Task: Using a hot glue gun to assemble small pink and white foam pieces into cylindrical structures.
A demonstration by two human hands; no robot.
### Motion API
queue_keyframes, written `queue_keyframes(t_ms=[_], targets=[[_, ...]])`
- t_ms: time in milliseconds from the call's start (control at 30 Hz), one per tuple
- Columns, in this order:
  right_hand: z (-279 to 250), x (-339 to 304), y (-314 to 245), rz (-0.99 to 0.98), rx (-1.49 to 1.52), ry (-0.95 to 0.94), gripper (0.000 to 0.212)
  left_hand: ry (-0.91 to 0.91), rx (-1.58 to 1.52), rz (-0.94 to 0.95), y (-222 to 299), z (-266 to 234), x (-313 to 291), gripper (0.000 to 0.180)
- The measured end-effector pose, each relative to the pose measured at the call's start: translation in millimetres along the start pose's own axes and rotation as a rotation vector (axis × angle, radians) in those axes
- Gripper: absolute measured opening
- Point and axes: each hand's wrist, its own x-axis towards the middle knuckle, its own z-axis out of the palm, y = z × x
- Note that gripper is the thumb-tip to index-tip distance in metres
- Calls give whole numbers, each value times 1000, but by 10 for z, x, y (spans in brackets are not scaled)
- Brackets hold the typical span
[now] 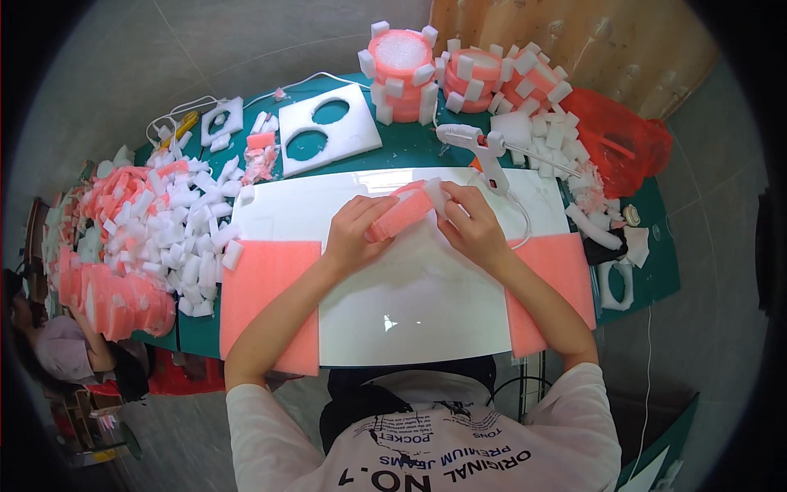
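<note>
Head view: a pink foam piece met a white foam block

Nearest the person's body, a glossy white board lay between two flat pink sheets. Above its middle, the left hand had its fingers clamped on the pink foam piece, which was held tilted. The right hand pinched the white foam block between thumb and fingers at the pink piece's upper right end. The step in hand seemed to be fitting block to edge; the next move probably called for firm, even pressure without bending the soft foam. Whether glue lay between them could not be told.

Just beyond lay a white glue gun, and to its left a white slab with two round holes. Farthest, pink foam drums bore similar white blocks.
</note>
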Motion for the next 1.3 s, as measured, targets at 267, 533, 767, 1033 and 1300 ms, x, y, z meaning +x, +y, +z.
queue_keyframes(t_ms=[267, 533, 767, 1033, 1300], targets=[[22, -31, 10, 51, 68, 9, 22, 14, -19, -29, 26, -3, 21, 53], [42, -21, 25, 140, 149, 5, 25, -3, -38, -118, 6, 0, 12, 49], [45, -41, 37, 130, 151, 7, 30, -70, -202, -212, 48, 15, 38, 49], [46, -80, 46, -237, 41, 167, 23, 82, -54, 44, 5, -9, -3, 42], [37, -92, 2, -413, -60, 306, 25, 225, -8, 272, 58, -66, 19, 45]])
